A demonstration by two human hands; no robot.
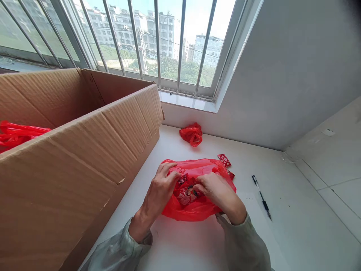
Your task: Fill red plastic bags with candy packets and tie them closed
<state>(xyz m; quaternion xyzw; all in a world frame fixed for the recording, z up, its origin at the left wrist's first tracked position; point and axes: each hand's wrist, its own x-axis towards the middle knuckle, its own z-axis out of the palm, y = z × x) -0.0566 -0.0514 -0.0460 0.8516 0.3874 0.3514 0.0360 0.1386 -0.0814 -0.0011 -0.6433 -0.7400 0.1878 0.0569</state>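
A red plastic bag (186, 215) lies on the white table with its mouth spread open towards me. Inside it show small red printed packets (184, 195) with white and dark figures. My left hand (162, 186) is at the bag's left side, its fingers bent over the rim and pinching the thin plastic. At the right of the opening, my right hand (216, 188) is closed, its curled fingers over the packets. What those fingertips grip is hidden. Two small red patterned packets, one of them the upper packet (224, 160), lie just beyond the bag's right side.
A large open cardboard box (113, 150) fills the left, with red plastic bags (19, 131) inside. A crumpled red bag (192, 134) rests by the wall. To the right lies a black-and-clear pen (262, 197). Behind stands a barred window (169, 52).
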